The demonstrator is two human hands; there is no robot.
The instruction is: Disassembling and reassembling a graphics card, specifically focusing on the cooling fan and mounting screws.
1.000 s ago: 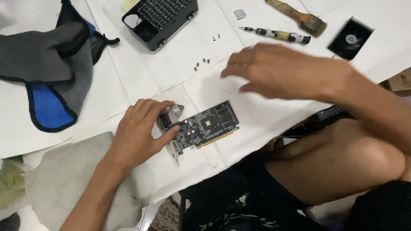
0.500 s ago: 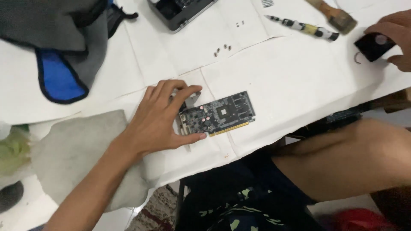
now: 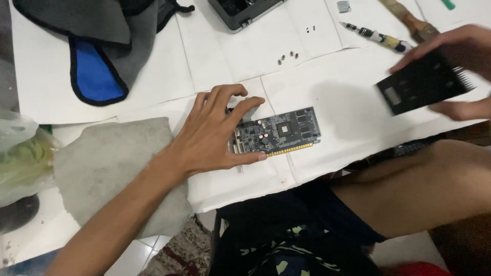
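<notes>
Left hand (image 3: 212, 133) spread wide, fingers pinning the circuit card (image 3: 279, 133) to the tabletop (image 3: 348, 102); right hand (image 3: 463, 71) off to the side gripping a black finned cooler (image 3: 422, 84).

Dark circuit card and black slab on white paper.

The circuit card (image 3: 279, 133) is dark grey-blue with a gold strip along its lower edge, small silver dots and a black square chip in the middle. The flat slab (image 3: 422, 82) is black with a pale grey rectangle near one end. White paper sheets (image 3: 230, 56) cover the bench. The cloth bag (image 3: 92, 46) is grey with a bright blue panel edged in black. The rag (image 3: 112, 163) is plain grey. The screwdriver (image 3: 376, 36) is black and yellowish with silver bands. The small screws (image 3: 287, 56) are silver. The shorts (image 3: 286, 240) are black with a pale green print.
</notes>
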